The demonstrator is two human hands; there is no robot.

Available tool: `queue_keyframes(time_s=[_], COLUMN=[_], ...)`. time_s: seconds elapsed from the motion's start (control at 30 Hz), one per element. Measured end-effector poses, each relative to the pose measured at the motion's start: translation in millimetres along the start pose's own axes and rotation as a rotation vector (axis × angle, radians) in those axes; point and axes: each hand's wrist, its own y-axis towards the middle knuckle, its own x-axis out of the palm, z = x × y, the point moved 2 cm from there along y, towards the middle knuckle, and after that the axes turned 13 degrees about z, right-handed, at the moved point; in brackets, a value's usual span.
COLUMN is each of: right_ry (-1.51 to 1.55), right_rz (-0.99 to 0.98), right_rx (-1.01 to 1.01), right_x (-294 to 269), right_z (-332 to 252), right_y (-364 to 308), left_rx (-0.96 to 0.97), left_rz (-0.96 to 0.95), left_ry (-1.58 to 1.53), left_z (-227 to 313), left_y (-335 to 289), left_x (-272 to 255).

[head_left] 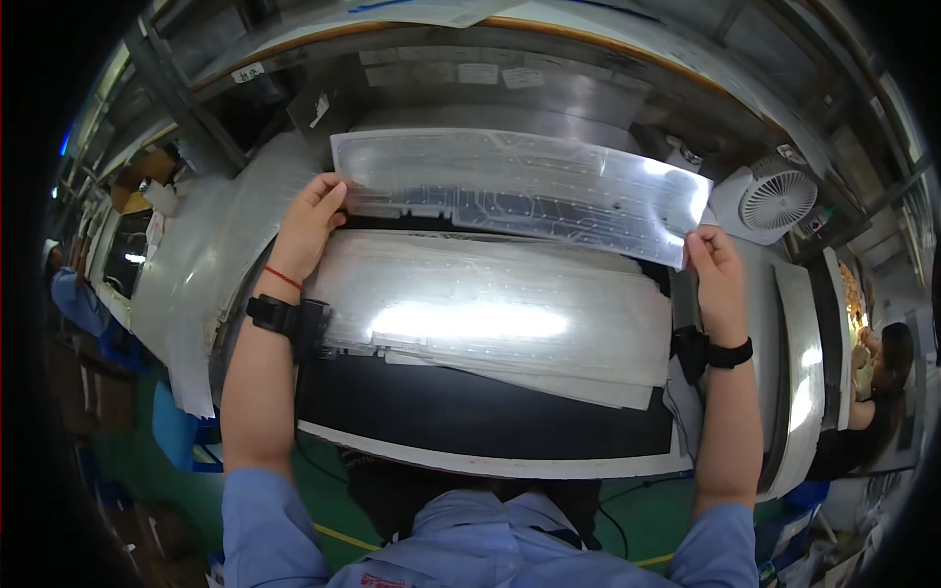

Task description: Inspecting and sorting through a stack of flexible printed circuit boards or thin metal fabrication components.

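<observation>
A long, clear plastic sheet (520,186) printed with fine circuit-like lines is held up, tilted, above the bench. My left hand (316,216) pinches its left end between thumb and fingers. At the lower right corner, my right hand (716,263) grips the same sheet. Below it lies a stack of similar translucent sheets (490,304), their edges uneven and a bright glare across the middle. The stack rests on a black work mat (470,407) with a white front edge.
A white fan (774,201) stands at the back right. More large sheets (191,284) are piled on the left, and others (804,363) lie on the right. A shelf edge (549,34) runs across the back. Another person (887,367) sits at the far right.
</observation>
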Motion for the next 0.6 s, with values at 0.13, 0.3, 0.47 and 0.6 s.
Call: queue_keyframes(time_s=[0.13, 0.3, 0.47, 0.6], right_ry=[-0.012, 0.022, -0.012, -0.178], right_rz=[-0.067, -0.103, -0.090, -0.229], right_rx=[0.081, 0.093, 0.118, 0.104], right_x=[3, 4, 10, 7], right_z=[1, -1, -7, 7], right_y=[0, -2, -5, -4], left_rx=[-0.087, -0.120, -0.127, -0.141], left_rz=[-0.035, -0.045, 0.023, 0.015], left_ry=[0.023, -0.044, -0.143, -0.251], left_z=[4, 3, 0, 1], left_y=[-5, -2, 1, 3], left_x=[4, 1, -5, -7])
